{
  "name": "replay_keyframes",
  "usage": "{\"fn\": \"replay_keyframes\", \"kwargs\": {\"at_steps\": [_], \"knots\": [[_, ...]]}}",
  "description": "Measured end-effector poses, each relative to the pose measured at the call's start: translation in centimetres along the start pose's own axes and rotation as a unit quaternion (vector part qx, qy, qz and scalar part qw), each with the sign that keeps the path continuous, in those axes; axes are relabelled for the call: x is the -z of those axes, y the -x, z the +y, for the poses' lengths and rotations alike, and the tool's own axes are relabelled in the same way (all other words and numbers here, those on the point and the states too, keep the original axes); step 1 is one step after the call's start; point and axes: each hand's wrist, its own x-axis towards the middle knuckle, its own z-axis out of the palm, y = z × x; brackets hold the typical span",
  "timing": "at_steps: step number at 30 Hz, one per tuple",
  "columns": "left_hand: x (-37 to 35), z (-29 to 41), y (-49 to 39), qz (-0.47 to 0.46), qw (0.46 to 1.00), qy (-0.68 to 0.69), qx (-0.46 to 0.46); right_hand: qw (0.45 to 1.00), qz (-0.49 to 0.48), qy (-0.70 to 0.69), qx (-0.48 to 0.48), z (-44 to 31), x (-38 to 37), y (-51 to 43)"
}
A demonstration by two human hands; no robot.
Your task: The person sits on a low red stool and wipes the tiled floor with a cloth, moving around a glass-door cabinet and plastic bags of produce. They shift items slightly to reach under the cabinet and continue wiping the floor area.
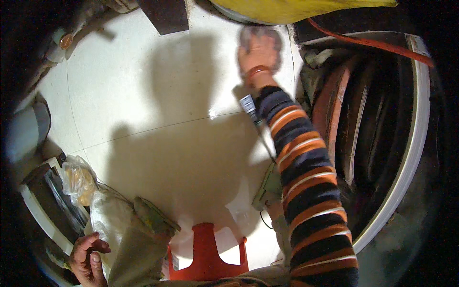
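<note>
My right hand [261, 53] reaches far forward over the white tiled floor [118, 82], just short of a yellow object [287, 10] with a grey rim under it. Motion blurs the fingers, and a dark patch surrounds them; I cannot tell whether it is a shadow or something held. A red band circles that wrist, below which a dark cable with a white tag [247, 103] hangs. At lower left, my left hand [88, 258] is raised beside my leg, fingers loosely curled and apart from the thumb, with nothing visible in it.
A red plastic stool [206, 251] is at the bottom, between my green shoes [154, 217]. Beside my left leg sits a clear plastic bag [77, 179] with yellowish contents. Upright boards [337, 111] line the right, below a red strip [373, 43]. A dark post [165, 16] juts in ahead.
</note>
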Motion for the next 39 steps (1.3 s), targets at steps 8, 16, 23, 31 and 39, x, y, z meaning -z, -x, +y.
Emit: {"fn": "replay_keyframes", "kwargs": {"at_steps": [8,16,23,31,39], "knots": [[0.5,2.3,0.1,-0.018,1.0,-0.002,-0.025,0.921,-0.123,-0.189,0.317,-3.9,2.2,11.9],[2.1,-0.2,0.2,0.02,0.998,0.052,-0.002,0.995,-0.052,-0.004,-0.091,2.9,1.0,2.0],[3.3,-0.3,-0.1,-0.005,0.999,0.044,0.017,0.983,-0.08,-0.061,0.15,-7.3,1.6,6.3],[2.9,-0.6,-0.6,-0.042,0.999,0.022,0.0,0.971,-0.199,-0.081,0.101,-11.6,0.1,-6.9],[2.9,0.1,0.5,-0.041,0.998,0.041,-0.027,0.962,-0.116,0.004,0.246,-7.3,2.4,7.4]]}}
